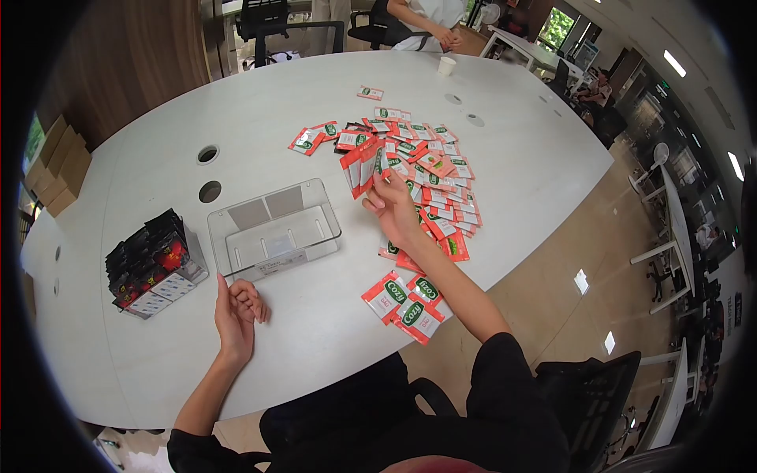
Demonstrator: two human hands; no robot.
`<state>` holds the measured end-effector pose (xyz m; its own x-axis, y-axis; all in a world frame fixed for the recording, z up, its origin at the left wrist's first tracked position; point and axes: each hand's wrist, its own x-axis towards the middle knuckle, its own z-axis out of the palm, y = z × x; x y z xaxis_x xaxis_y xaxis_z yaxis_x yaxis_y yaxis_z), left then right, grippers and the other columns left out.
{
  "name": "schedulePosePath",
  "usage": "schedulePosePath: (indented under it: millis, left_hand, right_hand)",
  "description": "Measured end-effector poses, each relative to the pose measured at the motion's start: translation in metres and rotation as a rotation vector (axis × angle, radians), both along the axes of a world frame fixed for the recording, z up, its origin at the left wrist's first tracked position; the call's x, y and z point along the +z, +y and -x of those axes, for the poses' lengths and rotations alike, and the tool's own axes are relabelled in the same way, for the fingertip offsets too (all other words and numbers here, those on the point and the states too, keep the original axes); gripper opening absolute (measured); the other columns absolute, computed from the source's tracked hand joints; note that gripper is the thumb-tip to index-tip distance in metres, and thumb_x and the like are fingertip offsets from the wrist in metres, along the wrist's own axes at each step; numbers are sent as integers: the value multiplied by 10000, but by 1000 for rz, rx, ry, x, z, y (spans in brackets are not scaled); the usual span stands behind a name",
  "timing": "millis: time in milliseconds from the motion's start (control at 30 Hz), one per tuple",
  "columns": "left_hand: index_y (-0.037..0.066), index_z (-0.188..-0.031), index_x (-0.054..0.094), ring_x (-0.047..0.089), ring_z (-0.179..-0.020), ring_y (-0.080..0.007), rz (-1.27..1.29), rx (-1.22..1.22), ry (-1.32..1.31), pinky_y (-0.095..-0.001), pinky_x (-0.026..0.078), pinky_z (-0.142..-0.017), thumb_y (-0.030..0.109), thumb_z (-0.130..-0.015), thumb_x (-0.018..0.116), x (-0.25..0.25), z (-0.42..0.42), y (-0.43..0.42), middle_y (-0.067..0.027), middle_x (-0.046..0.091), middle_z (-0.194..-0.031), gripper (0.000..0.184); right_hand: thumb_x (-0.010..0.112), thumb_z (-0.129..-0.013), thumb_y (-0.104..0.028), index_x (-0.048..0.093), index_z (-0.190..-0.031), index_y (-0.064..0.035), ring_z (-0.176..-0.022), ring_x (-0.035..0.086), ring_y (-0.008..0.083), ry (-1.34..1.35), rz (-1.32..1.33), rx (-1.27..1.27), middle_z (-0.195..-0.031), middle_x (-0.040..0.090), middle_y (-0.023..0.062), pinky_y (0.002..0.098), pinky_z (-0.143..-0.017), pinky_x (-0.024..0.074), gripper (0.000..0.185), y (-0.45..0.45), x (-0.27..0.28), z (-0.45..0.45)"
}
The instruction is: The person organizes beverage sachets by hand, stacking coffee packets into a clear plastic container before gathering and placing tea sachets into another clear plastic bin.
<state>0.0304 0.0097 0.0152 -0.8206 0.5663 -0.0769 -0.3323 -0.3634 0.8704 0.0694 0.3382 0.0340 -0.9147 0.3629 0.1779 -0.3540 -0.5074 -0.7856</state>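
Note:
My right hand is raised over the table and pinches a few red-and-white sachets, fanned slightly apart. Under and beyond it spreads a loose pile of similar sachets with green labels. Several more Cozy sachets lie near the table's front edge, below my right forearm. My left hand rests on its side at the near left corner of a clear plastic bin, one digit stretched up and the other fingers loosely curled, with nothing in it. No sachets lie inside that bin.
Left of the bin stands another clear container packed with black-and-red sachets. Cardboard boxes sit at the table's left edge. Two round holes pierce the white tabletop. A paper cup and a person are at the far side.

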Motion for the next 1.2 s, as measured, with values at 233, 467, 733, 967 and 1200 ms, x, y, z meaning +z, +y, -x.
schedulePosePath:
  millis: [233, 467, 733, 967, 1200]
  left_hand:
    - [78, -607, 432, 433, -467, -174, 38, -1, -51, -316, 390, -515, 481, -1062, 294, 5, 1, -3, -62, 435, -524, 623]
    - [79, -579, 402, 428, -464, -182, 34, 3, -5, -325, 401, -518, 468, -1063, 308, -2, 3, -4, -68, 421, -522, 628]
    - [81, -565, 387, 427, -496, -198, -47, -11, -30, -332, 404, -544, 518, -1060, 229, 1, 2, -3, -79, 419, -530, 679]
    - [107, -552, 326, 366, -500, -178, -22, 35, -89, -308, 359, -530, 522, -1058, 231, 4, 1, -1, -58, 369, -521, 662]
    - [118, -572, 306, 359, -513, -166, -9, 28, -129, -300, 351, -538, 486, -1067, 254, 5, 2, -1, -56, 377, -535, 618]
  right_hand:
    - [544, -983, -104, 510, -1050, -69, -582, 371, 61, -25, 15, -26, -688, 408, -43, 246, -592, 338, 83, 1, 1, 1]
    - [548, -979, -110, 513, -992, -99, -599, 377, 53, 1, 4, -19, -770, 465, -56, 241, -608, 346, 39, 5, -6, 2]
    - [546, -973, -102, 512, -979, -95, -599, 372, 50, -11, 25, -42, -793, 479, -55, 238, -609, 342, 35, 4, -3, 1]
    - [549, -976, -106, 467, -901, -111, -586, 367, 48, -5, 17, -39, -755, 464, -53, 240, -608, 344, 112, 6, -1, 1]
    - [553, -982, -117, 475, -923, -96, -586, 372, 57, -21, -11, -43, -721, 428, -47, 245, -600, 343, 100, 1, 5, 2]
